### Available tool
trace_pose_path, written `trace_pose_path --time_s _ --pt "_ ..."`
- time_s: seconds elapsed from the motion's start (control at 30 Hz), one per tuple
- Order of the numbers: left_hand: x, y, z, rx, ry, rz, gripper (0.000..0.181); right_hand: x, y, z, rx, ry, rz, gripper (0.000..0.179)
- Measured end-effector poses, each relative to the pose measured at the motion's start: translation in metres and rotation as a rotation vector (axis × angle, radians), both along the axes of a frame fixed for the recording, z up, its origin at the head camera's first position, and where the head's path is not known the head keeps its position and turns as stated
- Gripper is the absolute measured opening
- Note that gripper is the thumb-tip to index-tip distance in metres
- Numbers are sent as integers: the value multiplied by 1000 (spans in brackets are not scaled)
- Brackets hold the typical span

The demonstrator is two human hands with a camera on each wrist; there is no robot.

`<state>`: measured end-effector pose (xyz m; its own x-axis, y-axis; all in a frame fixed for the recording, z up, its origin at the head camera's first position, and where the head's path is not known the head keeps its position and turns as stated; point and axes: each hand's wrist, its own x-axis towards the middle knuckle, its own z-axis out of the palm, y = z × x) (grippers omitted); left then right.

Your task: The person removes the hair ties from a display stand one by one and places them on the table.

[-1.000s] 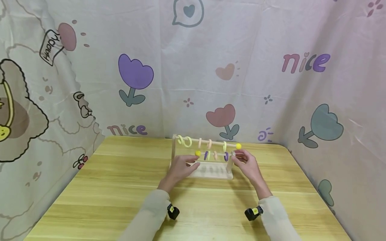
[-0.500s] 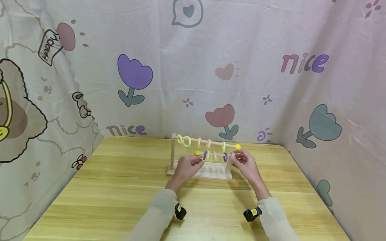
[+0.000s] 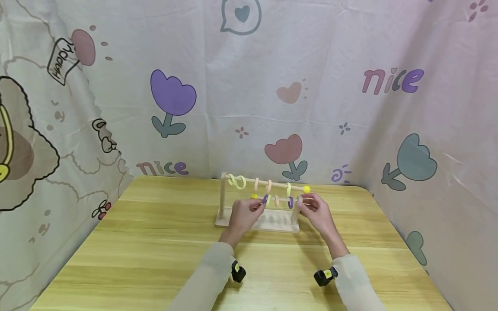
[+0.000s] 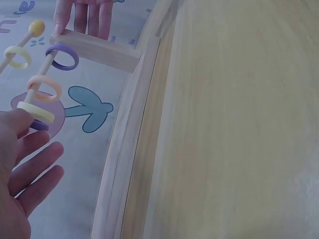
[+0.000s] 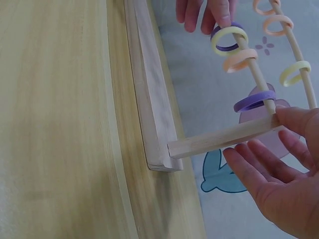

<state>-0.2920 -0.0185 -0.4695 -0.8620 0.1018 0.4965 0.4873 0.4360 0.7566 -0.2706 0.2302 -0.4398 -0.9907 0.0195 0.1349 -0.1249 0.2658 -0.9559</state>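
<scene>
A wooden ring rack (image 3: 272, 223) stands on the table, with two rods carrying coloured rings. My left hand (image 3: 244, 214) pinches the purple ring (image 3: 265, 199) at the free end of the lower, nearer rod. Right beside that ring hangs a pale yellow ring (image 4: 36, 112), then a peach ring (image 4: 45, 88) and, near the short post, another purple ring (image 5: 254, 101). At the right, my right hand (image 3: 319, 211) holds the top of the short post (image 5: 224, 135), thumb on its end where the rod joins.
The upper rod (image 3: 253, 180) bears several yellow and peach rings and ends in a yellow ball (image 3: 307, 189). A tall post (image 3: 222, 196) supports it at the left. Behind the wooden table (image 3: 155, 242) hangs a printed cloth (image 3: 241, 86).
My left hand has moved right, from beside the yellow ball on the lower rod's end to the purple ring, and its fingers have closed there. My right hand stays on the post.
</scene>
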Motion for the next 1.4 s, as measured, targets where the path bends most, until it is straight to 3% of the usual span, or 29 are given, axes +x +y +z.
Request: trace_pose_path --time_s 0.67,0.93,1.13,1.4 --pt "2 -15 -1 20 63 14 10 -1 0 0 2 -5 12 44" --pt "0 -25 0 -5 156 61 4 -2 -1 0 -8 3 -8 41" --pt "-4 -30 -2 62 217 18 4 -3 -1 0 -11 2 -17 40" --pt "-1 -39 -2 47 201 -3 9 -5 0 -1 -7 6 -18 39"
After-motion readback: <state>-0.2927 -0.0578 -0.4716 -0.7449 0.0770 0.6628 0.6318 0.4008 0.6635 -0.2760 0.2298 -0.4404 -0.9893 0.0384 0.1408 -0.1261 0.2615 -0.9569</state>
